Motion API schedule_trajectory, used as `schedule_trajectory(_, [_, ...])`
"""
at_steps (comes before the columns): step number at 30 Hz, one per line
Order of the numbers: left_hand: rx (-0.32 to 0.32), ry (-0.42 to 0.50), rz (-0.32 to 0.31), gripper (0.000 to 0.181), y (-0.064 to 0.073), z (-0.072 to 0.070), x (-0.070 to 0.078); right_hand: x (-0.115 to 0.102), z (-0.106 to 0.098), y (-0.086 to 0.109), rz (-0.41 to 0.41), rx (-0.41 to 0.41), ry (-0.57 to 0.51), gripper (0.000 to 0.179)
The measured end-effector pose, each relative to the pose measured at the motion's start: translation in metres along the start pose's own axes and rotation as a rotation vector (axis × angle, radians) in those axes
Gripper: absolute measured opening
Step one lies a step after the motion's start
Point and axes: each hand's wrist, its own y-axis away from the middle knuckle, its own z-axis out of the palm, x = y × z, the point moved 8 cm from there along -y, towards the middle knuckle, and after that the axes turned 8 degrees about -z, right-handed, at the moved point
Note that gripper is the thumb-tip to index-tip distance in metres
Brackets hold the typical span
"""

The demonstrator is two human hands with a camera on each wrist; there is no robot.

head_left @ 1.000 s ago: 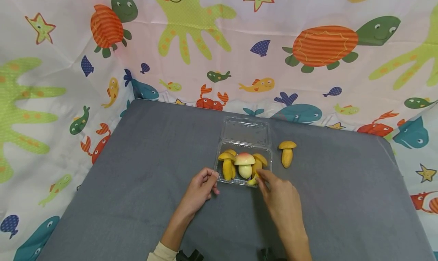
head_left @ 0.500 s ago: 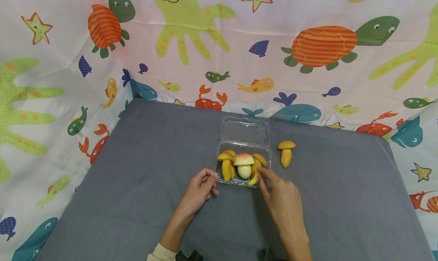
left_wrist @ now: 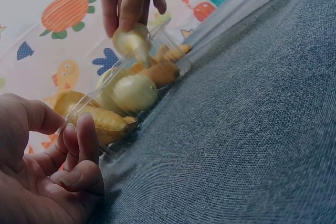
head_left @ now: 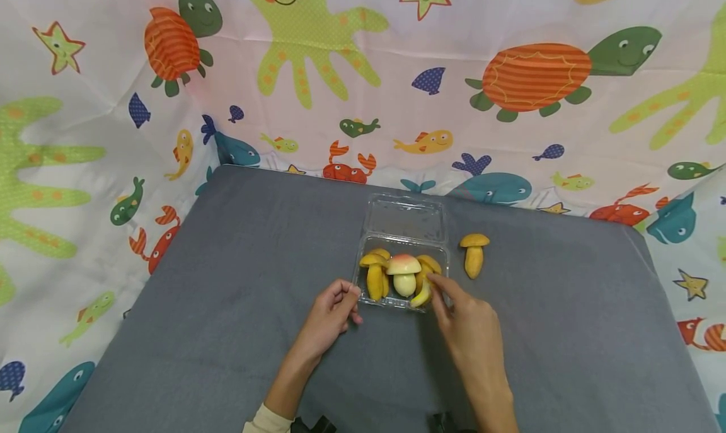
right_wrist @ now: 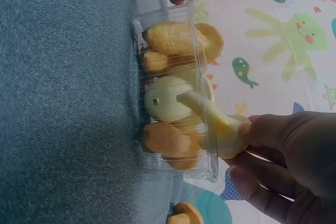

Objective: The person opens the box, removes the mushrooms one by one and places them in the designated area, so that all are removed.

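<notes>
A clear plastic clamshell box (head_left: 391, 302) holds several toy mushrooms. Among them are a yellow mushroom (head_left: 375, 282) at the left, a pale mushroom with a pinkish cap (head_left: 404, 266) in the middle, and another yellow one (head_left: 429, 264) at the right. My left hand (head_left: 329, 313) pinches the box's left rim between thumb and finger. My right hand (head_left: 471, 338) pinches a pale yellow toy mushroom (right_wrist: 228, 132) by its cap, over the box's right front edge. Its curved stem points into the box, seen in the right wrist view; whether it touches the others I cannot tell.
The box's transparent lid (head_left: 405, 219) lies folded back behind it. One loose yellow mushroom (head_left: 474, 256) lies on the grey tabletop (head_left: 227, 282), right of the box. A curtain with sea animals (head_left: 351, 74) hangs behind the table's far edge.
My right hand has shifted very slightly, and more of the pale yellow mushroom shows at its fingertips. The left hand keeps its hold on the rim.
</notes>
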Motion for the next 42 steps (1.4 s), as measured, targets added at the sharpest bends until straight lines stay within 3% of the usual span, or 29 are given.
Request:
schedule_trajectory(10, [0.004, -0.011, 0.001, 0.029, 0.001, 0.000, 0.001, 0.002, -0.003, -0.001, 0.029, 0.000, -0.016, 0.022])
schedule_trajectory(42, [0.006, -0.005, 0.000, 0.028, 0.001, 0.001, 0.002, 0.014, -0.025, -0.002, -0.012, 0.084, -0.024, 0.029])
